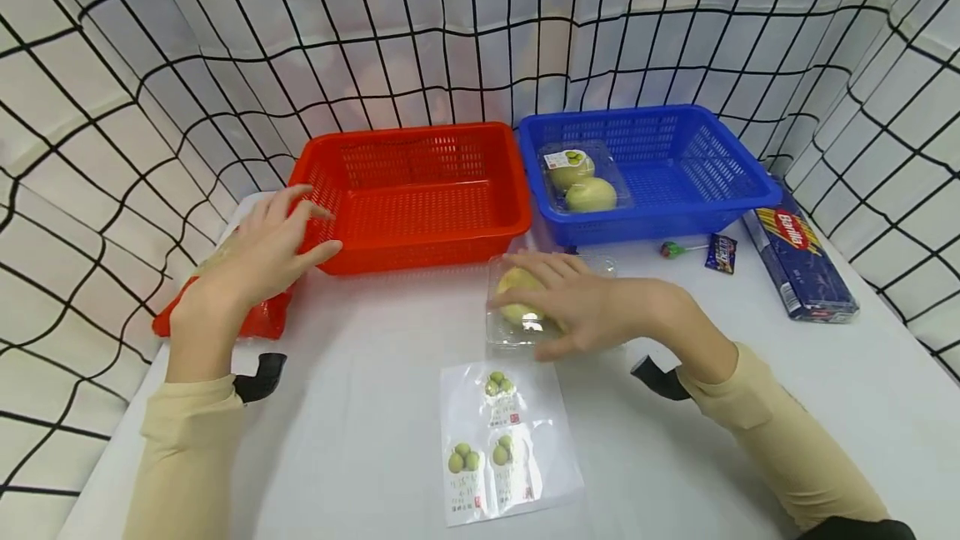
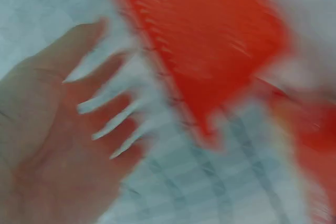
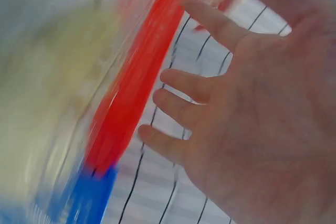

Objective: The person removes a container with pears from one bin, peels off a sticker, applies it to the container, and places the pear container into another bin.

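My right hand point(image 1: 581, 304) is spread over a clear plastic box point(image 1: 504, 335) on the table, palm down. Inside the box lies pale yellow-green fruit point(image 1: 516, 280), partly hidden by the fingers. In the right wrist view the fingers of that hand point(image 3: 252, 114) are nearly straight, with the blurred fruit box point(image 3: 63, 87) beyond their tips. On the other side, my left hand point(image 1: 258, 252) hovers at the left end of the red basket point(image 1: 423, 255), holding nothing. Its fingers look loosely bent and apart. Below it lies a shiny red packet point(image 1: 267, 319), mostly covered by hand and wrist.
A blue basket point(image 1: 637, 229) at back right holds another boxed pair of fruits point(image 1: 591, 194). Right of it are a lollipop point(image 1: 672, 250), a small dark packet point(image 1: 722, 254) and a blue pasta box point(image 1: 806, 269). A fruit-sticker sheet point(image 1: 536, 432) lies in front. Black netting surrounds the table.
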### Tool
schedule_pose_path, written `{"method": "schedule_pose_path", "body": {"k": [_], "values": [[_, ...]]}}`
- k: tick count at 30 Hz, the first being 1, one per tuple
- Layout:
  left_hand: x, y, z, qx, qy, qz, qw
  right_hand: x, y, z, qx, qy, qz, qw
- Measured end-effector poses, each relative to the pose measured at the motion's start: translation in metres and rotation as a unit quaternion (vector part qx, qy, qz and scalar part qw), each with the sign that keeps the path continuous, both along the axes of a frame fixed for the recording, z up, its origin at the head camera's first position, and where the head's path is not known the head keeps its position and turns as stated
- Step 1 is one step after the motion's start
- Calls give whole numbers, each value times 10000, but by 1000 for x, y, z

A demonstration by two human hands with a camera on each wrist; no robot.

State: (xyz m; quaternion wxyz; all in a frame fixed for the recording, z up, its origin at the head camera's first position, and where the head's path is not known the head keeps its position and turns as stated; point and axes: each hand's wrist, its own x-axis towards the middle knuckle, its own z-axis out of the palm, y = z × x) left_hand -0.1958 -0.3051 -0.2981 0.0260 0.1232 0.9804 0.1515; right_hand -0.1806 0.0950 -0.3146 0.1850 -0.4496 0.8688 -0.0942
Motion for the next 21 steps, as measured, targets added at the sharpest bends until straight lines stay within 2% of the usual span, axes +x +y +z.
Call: {"method": "schedule_pose_path", "body": {"k": [2,4,7,10,13,16,21], "values": [[12,23,10,171,-356,-479,9981,13,-10,-2,-114,337,326,9988],[22,49,12,393,-1056,-932,9893,23,-21,-7,-134,619,531,9966],[28,83,-1,232,-1929,-1505,9693,34,-35,-19,22,981,605,9933],[29,108,-18,-269,-2301,-1789,9562,40,-46,-30,295,1379,393,9892],[31,124,-33,-653,-2472,-1725,9513,45,-52,-40,584,1665,163,9842],[35,133,-43,-781,-2707,-1521,9474,49,-57,-45,779,1847,87,9797],[40,138,-49,-940,-2801,-1223,9475,50,-59,-45,948,1979,144,9755]]}}
